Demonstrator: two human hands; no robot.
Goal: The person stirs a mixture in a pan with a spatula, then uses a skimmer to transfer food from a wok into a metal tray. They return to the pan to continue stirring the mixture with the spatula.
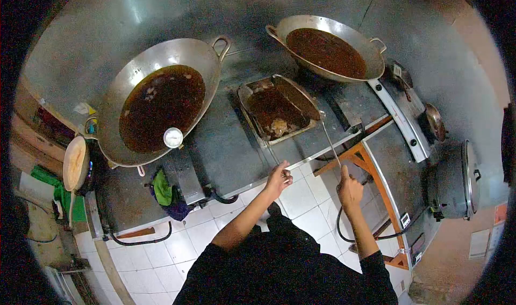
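Note:
My right hand (350, 188) is closed around a thin metal handle (329, 138), which slopes up to the right rim of a rectangular metal pan (293, 138). My left hand (279, 179) has its fingers curled at the end of a second thin metal handle (272, 153), which reaches the pan's near left corner. What joins these handles inside the pan is hard to make out. Dark brown liquid (271, 105) fills the pan, and a light brown lump (279, 126) shows near its front edge.
A large wok (207, 98) of dark liquid stands left, with a dial thermometer (173, 138) at its rim. Another wok (373, 58) sits back right. A green cloth (162, 188) hangs at the counter's front. At right are a spatula (398, 71) and a lidded pot (451, 181).

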